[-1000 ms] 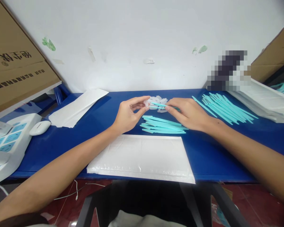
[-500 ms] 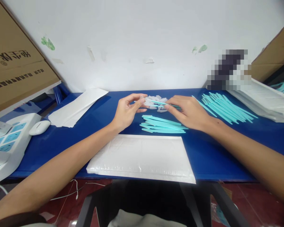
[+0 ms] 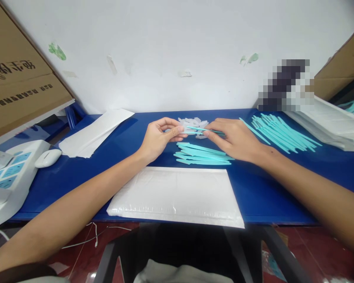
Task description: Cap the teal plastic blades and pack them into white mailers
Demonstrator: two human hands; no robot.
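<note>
My right hand [image 3: 231,135] is closed around the handles of thin turquoise eyebrow razors [image 3: 197,129], at least two, pointing left. My left hand [image 3: 161,135] pinches the tip of the lower one between thumb and fingers; whether a cap sits in that pinch is hidden. Just behind the fingertips lies a heap of small translucent caps [image 3: 191,122]. Nearer me, several eyebrow razors [image 3: 202,153] rest in a small loose pile. A larger pile of turquoise razors [image 3: 283,133] lies right of my right hand.
A white padded mailer [image 3: 177,196] lies at the front edge of the blue table [image 3: 271,196]. White paper sheets [image 3: 94,133], a white case [image 3: 48,158] and a power strip [image 3: 14,173] are at left. Clear plastic packs [image 3: 336,125] stand right; a cardboard box [image 3: 20,70] rises far left.
My left fingers have closed lower, onto the tip of the lower razor; the index finger was raised before. My right hand has hardly moved. The view shifts slightly.
</note>
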